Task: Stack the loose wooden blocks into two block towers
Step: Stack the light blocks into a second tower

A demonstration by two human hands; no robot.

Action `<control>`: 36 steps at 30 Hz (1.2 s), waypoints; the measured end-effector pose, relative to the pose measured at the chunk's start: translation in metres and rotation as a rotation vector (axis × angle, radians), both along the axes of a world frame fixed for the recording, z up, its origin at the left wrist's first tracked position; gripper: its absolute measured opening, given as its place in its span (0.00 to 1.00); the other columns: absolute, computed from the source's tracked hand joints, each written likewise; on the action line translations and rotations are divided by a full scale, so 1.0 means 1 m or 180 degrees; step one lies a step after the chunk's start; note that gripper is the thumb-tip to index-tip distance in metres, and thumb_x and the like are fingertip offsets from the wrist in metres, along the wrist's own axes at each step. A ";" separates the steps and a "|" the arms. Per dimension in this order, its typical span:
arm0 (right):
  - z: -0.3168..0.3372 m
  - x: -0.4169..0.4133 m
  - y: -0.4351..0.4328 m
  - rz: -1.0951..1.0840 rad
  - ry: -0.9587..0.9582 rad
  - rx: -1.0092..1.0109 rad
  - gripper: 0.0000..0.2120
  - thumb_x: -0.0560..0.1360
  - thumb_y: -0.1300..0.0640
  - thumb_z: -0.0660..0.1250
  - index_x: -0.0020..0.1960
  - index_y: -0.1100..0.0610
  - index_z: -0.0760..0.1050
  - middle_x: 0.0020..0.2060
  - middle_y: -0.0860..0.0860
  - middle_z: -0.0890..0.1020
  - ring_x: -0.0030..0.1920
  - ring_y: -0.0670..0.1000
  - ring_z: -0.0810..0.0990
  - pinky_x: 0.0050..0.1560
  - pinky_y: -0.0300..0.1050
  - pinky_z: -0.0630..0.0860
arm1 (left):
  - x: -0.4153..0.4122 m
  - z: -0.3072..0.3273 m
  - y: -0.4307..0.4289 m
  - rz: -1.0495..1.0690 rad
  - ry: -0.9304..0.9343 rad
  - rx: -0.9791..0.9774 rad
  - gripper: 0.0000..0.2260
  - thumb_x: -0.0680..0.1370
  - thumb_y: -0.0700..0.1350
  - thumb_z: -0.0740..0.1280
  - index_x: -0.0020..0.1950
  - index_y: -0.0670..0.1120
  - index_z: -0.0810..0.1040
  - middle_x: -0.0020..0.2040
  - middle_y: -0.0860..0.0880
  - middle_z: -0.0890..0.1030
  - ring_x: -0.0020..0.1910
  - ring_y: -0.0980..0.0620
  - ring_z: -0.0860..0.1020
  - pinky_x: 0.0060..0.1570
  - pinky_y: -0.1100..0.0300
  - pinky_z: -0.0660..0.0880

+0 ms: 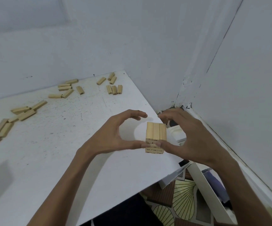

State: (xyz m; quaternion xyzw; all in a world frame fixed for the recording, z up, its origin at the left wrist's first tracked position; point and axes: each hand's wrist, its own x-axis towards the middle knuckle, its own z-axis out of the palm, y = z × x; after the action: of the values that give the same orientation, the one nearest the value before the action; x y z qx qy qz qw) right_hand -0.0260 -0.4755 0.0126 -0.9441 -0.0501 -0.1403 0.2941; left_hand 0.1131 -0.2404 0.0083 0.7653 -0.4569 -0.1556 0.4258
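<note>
A short tower of light wooden blocks (156, 132) stands near the right edge of the white table (76, 157), three blocks side by side on top, several layers high. My left hand (115, 136) curves around its left side, thumb tip touching the near face, fingers arched over the far side. My right hand (190, 136) mirrors it on the right, thumb against the near face. Both hands are cupped with fingers apart. Several loose blocks (24, 112) lie along the far left of the table.
More loose blocks lie at the back: a group (66, 88) in the middle and three side by side (114, 89) near the wall corner. The table's right edge drops to a patterned floor (182, 201) with a white box (210, 190). Walls close behind and right.
</note>
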 end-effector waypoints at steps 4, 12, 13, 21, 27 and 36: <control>0.021 0.003 0.018 -0.0223 -0.0151 -0.0198 0.24 0.73 0.32 0.66 0.63 0.44 0.74 0.60 0.35 0.75 0.60 0.43 0.74 0.55 0.48 0.79 | 0.004 0.009 0.029 0.0478 -0.0127 0.0063 0.22 0.74 0.62 0.72 0.66 0.58 0.78 0.65 0.63 0.79 0.65 0.59 0.78 0.68 0.54 0.71; 0.056 0.051 0.101 -0.0347 -0.0019 -0.0165 0.18 0.76 0.36 0.69 0.61 0.44 0.77 0.52 0.37 0.80 0.53 0.41 0.76 0.52 0.40 0.73 | 0.035 0.012 0.110 0.1732 -0.0408 0.0191 0.13 0.76 0.56 0.75 0.58 0.56 0.82 0.54 0.62 0.84 0.52 0.63 0.81 0.55 0.55 0.79; 0.055 0.063 0.112 -0.0332 0.0055 -0.0067 0.19 0.75 0.35 0.70 0.60 0.44 0.78 0.52 0.38 0.80 0.53 0.41 0.77 0.52 0.41 0.74 | 0.041 0.010 0.120 0.1884 -0.0431 0.0245 0.14 0.75 0.57 0.76 0.58 0.57 0.81 0.53 0.62 0.84 0.51 0.63 0.81 0.53 0.55 0.79; -0.009 0.173 0.190 -0.0151 0.0632 -0.0089 0.23 0.78 0.38 0.68 0.64 0.54 0.77 0.59 0.49 0.80 0.61 0.51 0.77 0.54 0.45 0.74 | 0.100 -0.027 0.178 0.2943 -0.0708 0.0964 0.19 0.77 0.55 0.74 0.65 0.51 0.79 0.65 0.51 0.80 0.65 0.48 0.76 0.59 0.50 0.74; -0.034 0.241 0.243 0.0252 0.0491 -0.0603 0.22 0.81 0.43 0.65 0.70 0.53 0.73 0.68 0.50 0.73 0.68 0.55 0.70 0.62 0.58 0.73 | 0.128 -0.049 0.200 0.3760 -0.0957 0.1084 0.22 0.78 0.47 0.70 0.72 0.48 0.75 0.73 0.46 0.71 0.74 0.43 0.65 0.68 0.43 0.67; -0.044 0.316 0.294 0.0950 0.0079 -0.1312 0.24 0.85 0.55 0.59 0.80 0.45 0.60 0.78 0.47 0.63 0.75 0.56 0.59 0.65 0.62 0.64 | 0.166 -0.050 0.224 0.4028 -0.1433 0.1759 0.13 0.81 0.49 0.65 0.66 0.57 0.79 0.76 0.51 0.68 0.77 0.44 0.58 0.68 0.45 0.55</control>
State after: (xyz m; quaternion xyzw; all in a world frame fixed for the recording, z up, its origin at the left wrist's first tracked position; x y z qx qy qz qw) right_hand 0.2898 -0.1818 -0.0316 -0.9679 -0.2128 -0.0706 0.1135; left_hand 0.2792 -0.0162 -0.0421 0.9762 0.0528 0.1721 0.1210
